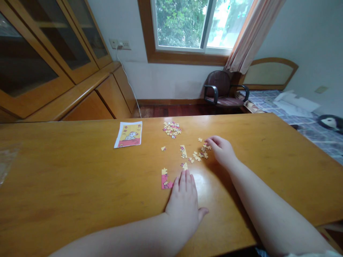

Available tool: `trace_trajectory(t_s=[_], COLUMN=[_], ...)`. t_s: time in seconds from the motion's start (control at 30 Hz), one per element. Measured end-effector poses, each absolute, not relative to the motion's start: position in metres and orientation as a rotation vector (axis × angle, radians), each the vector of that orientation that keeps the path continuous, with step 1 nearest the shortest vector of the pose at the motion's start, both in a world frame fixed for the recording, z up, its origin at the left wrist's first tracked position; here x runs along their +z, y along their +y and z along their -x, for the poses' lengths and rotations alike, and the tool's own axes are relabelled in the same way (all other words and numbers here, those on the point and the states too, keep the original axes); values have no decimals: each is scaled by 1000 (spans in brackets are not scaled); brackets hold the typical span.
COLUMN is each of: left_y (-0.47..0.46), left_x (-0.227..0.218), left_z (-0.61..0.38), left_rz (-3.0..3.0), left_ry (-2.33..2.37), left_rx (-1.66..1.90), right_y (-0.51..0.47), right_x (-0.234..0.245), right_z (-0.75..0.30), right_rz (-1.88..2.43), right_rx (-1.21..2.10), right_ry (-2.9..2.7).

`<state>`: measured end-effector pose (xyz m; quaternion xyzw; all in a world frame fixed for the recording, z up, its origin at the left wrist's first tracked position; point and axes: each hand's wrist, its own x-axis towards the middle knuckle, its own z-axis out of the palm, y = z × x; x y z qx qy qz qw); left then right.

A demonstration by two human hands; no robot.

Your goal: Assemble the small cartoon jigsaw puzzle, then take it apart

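My left hand [184, 200] lies flat on the wooden table [80, 185], fingers stretched out and together, its fingertips beside an assembled strip of pink and yellow puzzle pieces [164, 178]. My right hand [222, 150] reaches further out, fingers curled down onto a small scatter of loose yellow pieces [199, 154]; whether it grips one is hidden. A short joined strip [183, 151] and a single piece [163, 148] lie between the hands. A heap of unsorted pieces [172, 129] sits further back.
A reference picture card [128, 134] lies at the table's back left. A wooden cabinet [53, 67] stands on the left, a dark armchair [222, 91] under the window, and a bed [300, 110] on the right. A clear plastic bag [6, 159] rests at the left edge.
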<state>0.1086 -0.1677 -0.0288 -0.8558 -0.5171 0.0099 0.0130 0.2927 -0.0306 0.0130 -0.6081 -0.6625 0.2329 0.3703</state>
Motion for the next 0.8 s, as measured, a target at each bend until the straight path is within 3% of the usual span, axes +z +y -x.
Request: trace_trajectory(t_s=[0.23, 0.63, 0.8], left_y=[-167, -167, -167], left_x=[-30, -29, -29], left_z=[-109, -107, -108], left_rz=[2662, 2672, 2670], left_ry=[-1610, -1602, -1606], left_rx=[-9, 17, -9], right_y=[-38, -38, -34], right_x=[20, 20, 18], right_z=[-286, -286, -291], right_rz=[1478, 1448, 1646], right_rx=[650, 538, 413], right_ry=[-2340, -2447, -2356])
